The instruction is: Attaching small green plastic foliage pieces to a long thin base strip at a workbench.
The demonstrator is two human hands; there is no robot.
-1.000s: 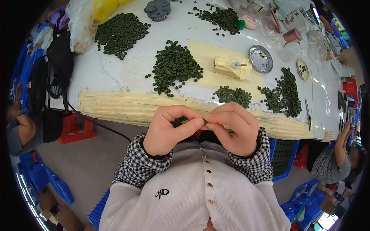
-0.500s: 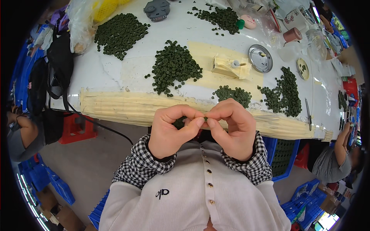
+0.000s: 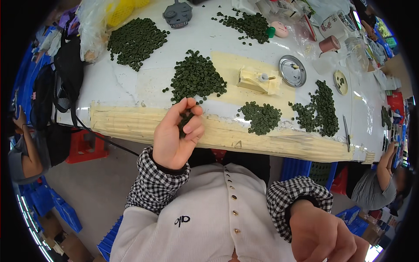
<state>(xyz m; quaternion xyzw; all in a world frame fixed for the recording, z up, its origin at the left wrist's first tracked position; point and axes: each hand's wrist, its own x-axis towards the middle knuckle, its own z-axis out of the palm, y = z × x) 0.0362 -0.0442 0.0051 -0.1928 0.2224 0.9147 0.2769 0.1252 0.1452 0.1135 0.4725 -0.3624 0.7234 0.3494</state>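
Observation:
Curled near the table's front edge, my left hand (image 3: 178, 137) is closed round several small dark green discs (image 3: 185, 118) in its palm; its fingertips come close to the near edge of a heap of like discs (image 3: 196, 76). My right hand (image 3: 321, 233) is down at the lower right, off the table and beside my body. Its fingers bend downward and the tips are hidden past the picture's edge, so whether it holds anything does not show. A smaller patch of discs (image 3: 261, 117) lies by the table's front edge.
More disc heaps lie at the far left (image 3: 137, 41), far middle (image 3: 248, 27) and right (image 3: 323, 109). A taped block with a peg (image 3: 259, 81), a round metal lid (image 3: 292, 71), tweezers (image 3: 346, 133) and a grey model turret (image 3: 177, 15) stand about. A blue crate (image 3: 301, 168) is under the table.
My hands have come apart from a shared pinch on a small green piece. The left has drawn slightly left and up toward the heap; the right has swung down to the lower right.

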